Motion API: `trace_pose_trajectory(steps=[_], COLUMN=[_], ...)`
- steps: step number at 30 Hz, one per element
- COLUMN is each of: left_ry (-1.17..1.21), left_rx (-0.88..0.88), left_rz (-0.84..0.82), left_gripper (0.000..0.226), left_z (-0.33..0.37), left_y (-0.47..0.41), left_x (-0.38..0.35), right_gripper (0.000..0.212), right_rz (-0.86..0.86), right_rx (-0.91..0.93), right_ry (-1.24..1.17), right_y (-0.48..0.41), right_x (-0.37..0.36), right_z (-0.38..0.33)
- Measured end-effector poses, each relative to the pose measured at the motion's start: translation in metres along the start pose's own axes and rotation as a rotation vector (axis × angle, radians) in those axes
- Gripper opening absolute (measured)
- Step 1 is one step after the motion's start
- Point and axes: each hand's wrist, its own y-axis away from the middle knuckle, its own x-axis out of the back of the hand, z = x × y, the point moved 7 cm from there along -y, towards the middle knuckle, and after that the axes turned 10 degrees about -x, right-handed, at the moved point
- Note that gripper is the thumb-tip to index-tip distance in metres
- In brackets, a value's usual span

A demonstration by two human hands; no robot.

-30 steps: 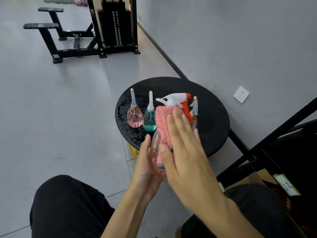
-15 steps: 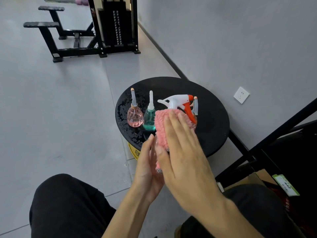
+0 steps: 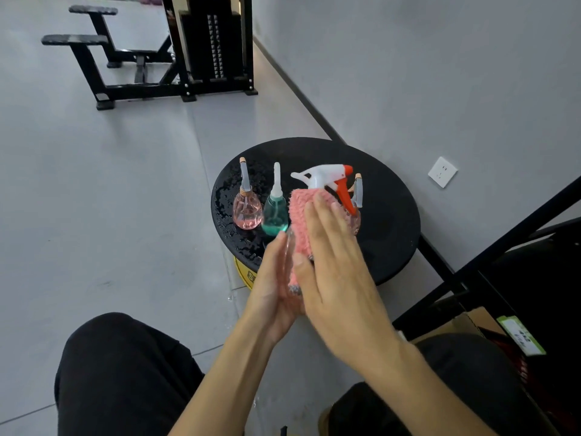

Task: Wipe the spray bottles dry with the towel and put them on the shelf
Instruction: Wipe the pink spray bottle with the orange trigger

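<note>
My left hand [image 3: 272, 287] cups a clear spray bottle with a white and orange trigger head [image 3: 327, 179] from the left and below. My right hand [image 3: 336, 262] presses a pink fluffy towel [image 3: 300, 215] flat against the bottle's body, which is mostly hidden. Behind them on the wet black round table [image 3: 386, 215] stand a small pink bottle [image 3: 246, 209], a teal bottle [image 3: 275, 212] and a third small bottle [image 3: 356, 196], partly hidden behind the trigger head.
A black metal shelf frame [image 3: 490, 256] stands at the right with a cardboard box [image 3: 471, 322] at its foot. A wall socket [image 3: 442, 172] sits low on the grey wall. Black gym equipment [image 3: 188, 58] stands far back. My knees fill the bottom.
My right hand has slid the towel slightly up the bottle's body, and both hands with the bottle have shifted a little. The bottles on the table have not moved.
</note>
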Motion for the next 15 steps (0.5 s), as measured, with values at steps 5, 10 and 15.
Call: trace_pose_trajectory(steps=[5,10,15], left_ry=[0.018,-0.097,-0.061], left_rx=[-0.03,0.027,-0.041], left_rz=[-0.009,-0.056,-0.034], left_gripper=[0.04,0.047,0.045], left_z=[0.006,-0.004,0.004], left_y=[-0.008,-0.007,-0.015], left_x=[0.0,0.001,0.005], right_gripper=[0.063,0.056,0.06], right_rz=[0.003,-0.03,0.01], right_rx=[0.072,-0.023,0.057], right_ry=[-0.011,-0.209,-0.173], right_y=[0.007,-0.04,-0.012], right_x=[-0.008,0.008,0.0], right_z=[0.0,0.018,0.005])
